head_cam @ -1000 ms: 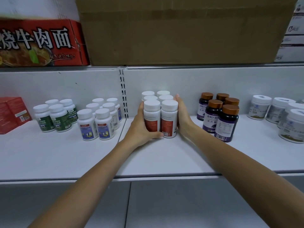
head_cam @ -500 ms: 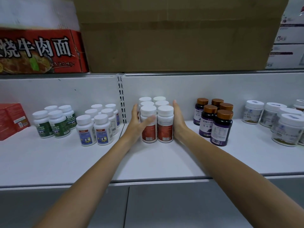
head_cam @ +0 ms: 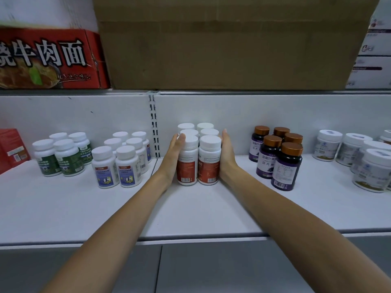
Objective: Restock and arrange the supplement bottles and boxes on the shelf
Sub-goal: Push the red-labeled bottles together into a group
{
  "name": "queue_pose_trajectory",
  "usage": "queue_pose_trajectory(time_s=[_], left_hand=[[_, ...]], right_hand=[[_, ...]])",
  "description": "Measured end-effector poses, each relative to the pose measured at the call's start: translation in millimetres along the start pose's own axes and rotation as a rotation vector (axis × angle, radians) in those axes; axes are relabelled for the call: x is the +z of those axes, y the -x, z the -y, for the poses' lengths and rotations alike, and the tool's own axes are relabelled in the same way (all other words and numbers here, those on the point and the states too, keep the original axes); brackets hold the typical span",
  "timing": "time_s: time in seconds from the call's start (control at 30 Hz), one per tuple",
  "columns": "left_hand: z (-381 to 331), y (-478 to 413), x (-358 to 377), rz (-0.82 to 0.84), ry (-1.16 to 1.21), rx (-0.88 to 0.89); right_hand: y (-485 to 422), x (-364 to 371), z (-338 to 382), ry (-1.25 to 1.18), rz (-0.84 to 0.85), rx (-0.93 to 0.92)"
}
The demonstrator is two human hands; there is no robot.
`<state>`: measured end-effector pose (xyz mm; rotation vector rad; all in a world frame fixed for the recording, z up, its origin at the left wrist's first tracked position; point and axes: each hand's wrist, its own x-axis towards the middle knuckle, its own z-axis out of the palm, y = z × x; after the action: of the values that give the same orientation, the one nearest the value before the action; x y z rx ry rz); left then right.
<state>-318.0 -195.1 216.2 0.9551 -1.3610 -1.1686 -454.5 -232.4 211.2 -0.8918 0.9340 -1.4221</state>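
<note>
Both hands (head_cam: 173, 157) flat vs red-label bottles (head_cam: 197, 159), L & R sides.

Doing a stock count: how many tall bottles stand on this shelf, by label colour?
Green-label bottles: 4
Blue-label bottles: 6
Red-label bottles: 6
Purple-label bottles: 5
Total: 21
The wide jars at the right run off frame and are not counted.

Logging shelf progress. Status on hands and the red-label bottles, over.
Left hand and right hand open, pressing the sides of red-label bottles. Block upright, two columns. Purple bottles apart at right.
</note>
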Motion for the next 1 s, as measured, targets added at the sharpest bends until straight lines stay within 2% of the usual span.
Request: queue_pose_trajectory(time_s=[0.17, 0.33, 0.77, 1.0], left_hand=[[6, 12, 1, -0.111, -0.174, 0.050], [14, 19, 13, -0.279, -0.302, 0.001], [23, 15, 12, -0.204, -0.245, -0.001], [15, 17, 9, -0.214, -0.264, 0.084]], right_hand=[[-2, -9, 2, 0.086, 0.019, -0.016], [2, -18, 3, 0.127, 0.017, -0.037], [15, -8, 2, 0.107, 0.172, 0.024], [18, -5, 6, 0.115, 0.241, 0.052]])
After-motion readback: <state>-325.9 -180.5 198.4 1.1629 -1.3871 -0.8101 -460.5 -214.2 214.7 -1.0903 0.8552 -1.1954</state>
